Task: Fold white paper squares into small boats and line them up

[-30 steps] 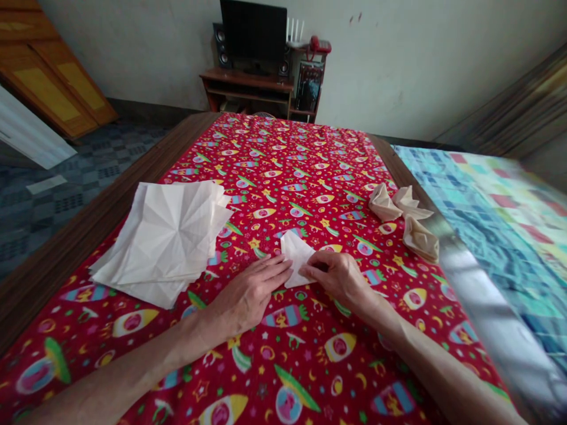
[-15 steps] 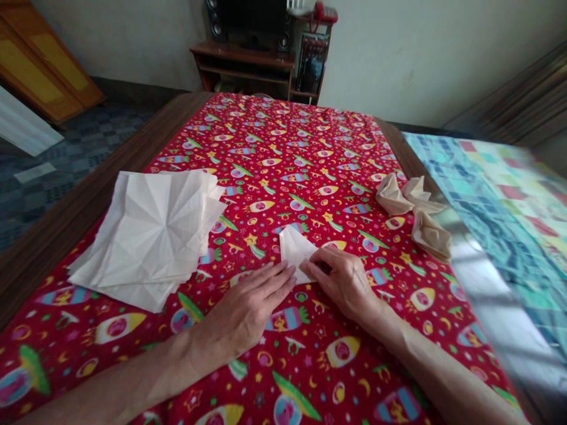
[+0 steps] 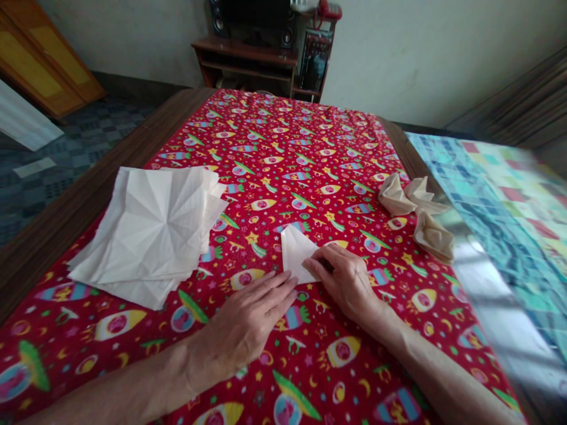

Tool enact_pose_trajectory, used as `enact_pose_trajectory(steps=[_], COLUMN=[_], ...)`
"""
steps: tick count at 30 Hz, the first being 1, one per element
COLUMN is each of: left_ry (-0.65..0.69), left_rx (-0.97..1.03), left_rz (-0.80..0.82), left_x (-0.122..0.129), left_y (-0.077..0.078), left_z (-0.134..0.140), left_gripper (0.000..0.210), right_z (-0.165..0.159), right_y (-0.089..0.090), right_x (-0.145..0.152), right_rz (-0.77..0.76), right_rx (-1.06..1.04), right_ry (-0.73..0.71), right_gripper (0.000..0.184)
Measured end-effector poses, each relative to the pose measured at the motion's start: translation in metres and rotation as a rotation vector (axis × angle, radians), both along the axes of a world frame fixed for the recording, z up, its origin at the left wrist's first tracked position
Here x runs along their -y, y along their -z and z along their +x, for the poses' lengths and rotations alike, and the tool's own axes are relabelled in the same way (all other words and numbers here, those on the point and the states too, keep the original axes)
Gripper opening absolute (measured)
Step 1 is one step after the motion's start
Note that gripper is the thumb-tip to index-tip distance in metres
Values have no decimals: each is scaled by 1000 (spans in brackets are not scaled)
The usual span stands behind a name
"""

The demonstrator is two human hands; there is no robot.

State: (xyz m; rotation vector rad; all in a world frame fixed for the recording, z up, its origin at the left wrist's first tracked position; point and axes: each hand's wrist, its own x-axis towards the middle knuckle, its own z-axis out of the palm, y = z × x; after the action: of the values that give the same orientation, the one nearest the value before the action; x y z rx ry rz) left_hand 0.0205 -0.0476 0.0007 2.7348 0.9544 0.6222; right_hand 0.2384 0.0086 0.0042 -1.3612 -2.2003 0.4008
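A small folded sheet of white paper [image 3: 296,252] lies flat on the red patterned cloth [image 3: 283,177], between my hands. My left hand [image 3: 254,313] is stretched out flat, its fingertips at the paper's lower left edge. Curled fingers of my right hand [image 3: 343,274] pinch the paper's right side; the thumb tip rests on it and part of that edge is hidden. To the left is a pile of creased white paper sheets [image 3: 153,227], the top one marked with fold lines spreading from its middle.
Several folded paper shapes [image 3: 433,236] stand at the table's right edge. Beyond them is a bed-like surface with a blue patterned cover [image 3: 496,236]. A dark wooden desk [image 3: 248,56] with a screen and speakers stands at the far wall. A yellow cabinet [image 3: 48,65] is at far left.
My left hand has slid slightly down, baring more of the paper's left part. The right hand keeps its pinch at nearly the same spot. The view has shifted a little.
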Motion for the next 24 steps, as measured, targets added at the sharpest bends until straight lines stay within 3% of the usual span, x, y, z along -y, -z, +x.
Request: enact_pose_trajectory(steps=[7, 13, 24], left_ry=[-143, -74, -67], left_rx=[264, 114, 65], left_rz=[-204, -250, -218], left_x=[-13, -18, -16], left_y=[0, -5, -1], left_z=[-8, -5, -5], left_gripper=[51, 55, 56], right_z=[2, 1, -1], right_y=[1, -1, 2], right_x=[0, 1, -1], right_rz=[1, -9, 39], right_rx=[8, -19, 86], right_ry=[-25, -28, -24], right_gripper=[19, 20, 21])
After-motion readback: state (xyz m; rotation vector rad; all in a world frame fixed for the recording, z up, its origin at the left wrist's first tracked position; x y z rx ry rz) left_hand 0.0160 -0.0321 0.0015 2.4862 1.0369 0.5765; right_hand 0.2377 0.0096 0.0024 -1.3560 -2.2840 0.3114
